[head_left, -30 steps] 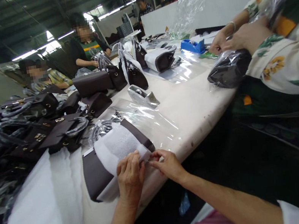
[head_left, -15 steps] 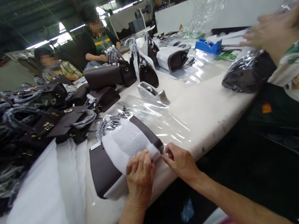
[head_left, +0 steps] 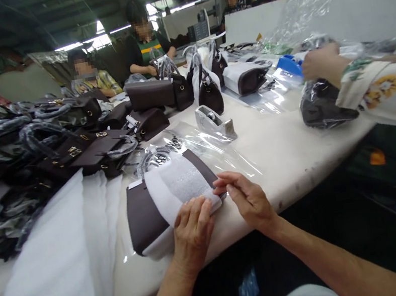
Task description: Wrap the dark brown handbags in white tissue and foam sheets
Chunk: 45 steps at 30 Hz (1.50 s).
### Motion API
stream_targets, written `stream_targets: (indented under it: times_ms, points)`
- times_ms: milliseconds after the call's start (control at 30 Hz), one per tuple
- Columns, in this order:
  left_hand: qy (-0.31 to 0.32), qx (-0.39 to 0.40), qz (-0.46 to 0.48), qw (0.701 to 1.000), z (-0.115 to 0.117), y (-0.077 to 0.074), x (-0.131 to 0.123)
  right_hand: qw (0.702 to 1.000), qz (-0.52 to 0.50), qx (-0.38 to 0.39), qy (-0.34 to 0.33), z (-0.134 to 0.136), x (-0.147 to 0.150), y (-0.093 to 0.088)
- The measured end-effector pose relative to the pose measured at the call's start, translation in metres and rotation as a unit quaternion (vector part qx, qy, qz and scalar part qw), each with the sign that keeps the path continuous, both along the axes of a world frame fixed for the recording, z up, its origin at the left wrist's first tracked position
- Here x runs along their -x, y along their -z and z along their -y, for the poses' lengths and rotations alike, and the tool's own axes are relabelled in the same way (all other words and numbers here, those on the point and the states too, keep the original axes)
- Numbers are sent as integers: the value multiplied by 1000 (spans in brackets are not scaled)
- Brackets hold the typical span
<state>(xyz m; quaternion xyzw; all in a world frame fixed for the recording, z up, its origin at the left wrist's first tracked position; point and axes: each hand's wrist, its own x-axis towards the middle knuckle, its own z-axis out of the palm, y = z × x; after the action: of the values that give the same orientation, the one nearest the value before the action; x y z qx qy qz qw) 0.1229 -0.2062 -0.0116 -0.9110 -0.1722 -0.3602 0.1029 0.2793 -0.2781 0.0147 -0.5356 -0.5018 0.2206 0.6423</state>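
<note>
A dark brown handbag (head_left: 142,219) lies on its side near the table's front edge, with a white foam sheet (head_left: 184,178) wrapped around its middle. My left hand (head_left: 193,230) is closed over the near edge of the foam, fingers pressed together against the bag. At the bag's right end is my right hand (head_left: 248,197), its fingers partly bent and thumb apart, fingertips touching the corner by the foam's edge. Plastic-wrapped handles (head_left: 157,157) extend from the bag's far side. Clear plastic (head_left: 216,144) lies flat behind and partly under it.
White foam sheets (head_left: 50,266) hang over the table edge at left, beside piled brown handbags (head_left: 88,154). A tape dispenser (head_left: 214,122) stands behind the bag; more bags (head_left: 152,95) stand farther back. A co-worker's hand (head_left: 323,64) is on a plastic-covered bag (head_left: 322,103) at right.
My right hand has shifted slightly up along the bag's end, its fingers straighter and thumb lifted away. My left hand stays on the foam. The co-worker's arm has moved left over the covered bag.
</note>
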Motion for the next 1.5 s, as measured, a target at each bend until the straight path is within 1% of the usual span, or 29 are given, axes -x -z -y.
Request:
stream_targets:
  times_ms: [67, 133, 200, 300, 367, 467, 533, 600, 700, 833, 900, 1000, 1067, 1133, 1200, 1267, 1333, 1367, 1433, 1500]
  points:
    - [1, 0, 15, 1000, 0, 0, 0, 999, 32, -17, -1, -2, 0, -6]
    - [-5, 2, 39, 999, 0, 0, -1, 993, 111, -37, -28, -8, 1, -4]
    - [-13, 9, 61, 998, 1, -2, -1, 974, 207, -65, -66, -13, 1, 4]
    - [-22, 42, 74, 996, 4, -8, 0, 947, 299, -99, -67, -19, 2, 22]
    - [-34, 59, 48, 996, 7, -14, 2, 933, 340, -104, -51, -19, 1, 29]
    - [-78, 28, -49, 995, 13, -21, 10, 908, 401, -109, -45, -18, 0, 30]
    - [-117, -8, -107, 987, 16, -26, 19, 898, 421, -119, -42, -18, 0, 28]
    - [-140, -31, -150, 978, 17, -30, 28, 896, 424, -126, -42, -18, -1, 27]
    - [-138, -44, -192, 971, 12, -37, 34, 896, 425, -123, -43, -18, -1, 29]
    - [-126, -15, -179, 976, 1, -47, 30, 897, 425, -111, -47, -20, 0, 31]
    - [-112, -10, -166, 980, -2, -52, 32, 894, 431, -111, -43, -21, 1, 30]
    - [-103, -45, -132, 985, -3, -60, 49, 886, 450, -107, -42, -20, 5, 28]
    - [-128, -65, -73, 987, -3, -62, 69, 883, 457, -102, -42, -19, 7, 26]
    - [-179, -30, 18, 983, -1, -57, 91, 881, 462, -98, -40, -19, 8, 22]
    - [-208, 49, 69, 974, 1, -42, 109, 872, 479, -94, -35, -19, 12, 14]
    - [-205, 123, 71, 969, 4, -23, 120, 855, 512, -76, -30, -21, 18, 2]
    - [-186, 149, 65, 969, 7, -9, 124, 832, 553, -40, -30, -25, 29, -12]
    - [-173, 151, 63, 971, 8, -4, 123, 818, 575, -16, -30, -27, 35, -18]
    - [-142, 148, 46, 978, 8, -3, 122, 786, 617, 31, -19, -32, 49, -27]
    - [-118, 141, 18, 983, 6, -9, 120, 755, 653, 62, 6, -37, 59, -30]
